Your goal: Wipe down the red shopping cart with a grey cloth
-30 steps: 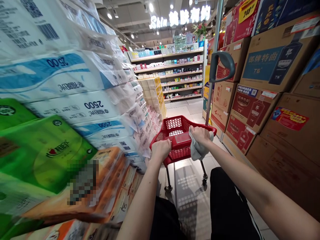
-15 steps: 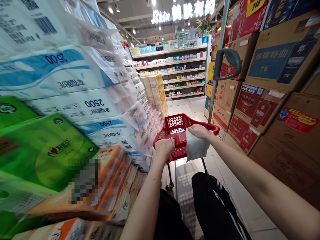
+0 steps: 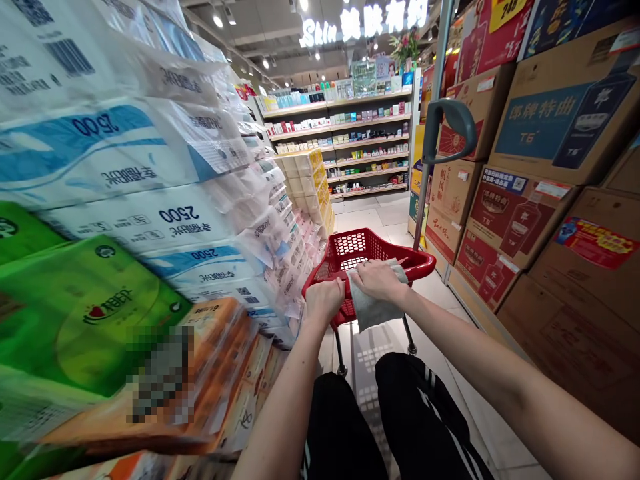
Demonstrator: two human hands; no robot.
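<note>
A red shopping cart (image 3: 421,265) with a mesh basket stands right in front of me. At the left end of its push handle, my left hand (image 3: 325,297) is closed around the bar. A pale grey cloth (image 3: 379,315) is draped over the handle, its lower part hanging down on my side. My right hand (image 3: 377,278) presses the cloth onto the bar, just right of the handle's middle, with its fingers bent over the top. The part of the bar under the cloth is hidden.
Wrapped tissue packs (image 3: 185,220) are piled high at the left, with green packs (image 3: 90,313) nearer. Cardboard cartons (image 3: 550,113) line the right side, beside a metal pole with a grey handle (image 3: 457,130). Shelves of small boxes (image 3: 345,140) stand at the aisle's far end.
My right hand and the cloth have slid left along the handle, closer to my left hand. My left hand keeps its grip on the bar.
</note>
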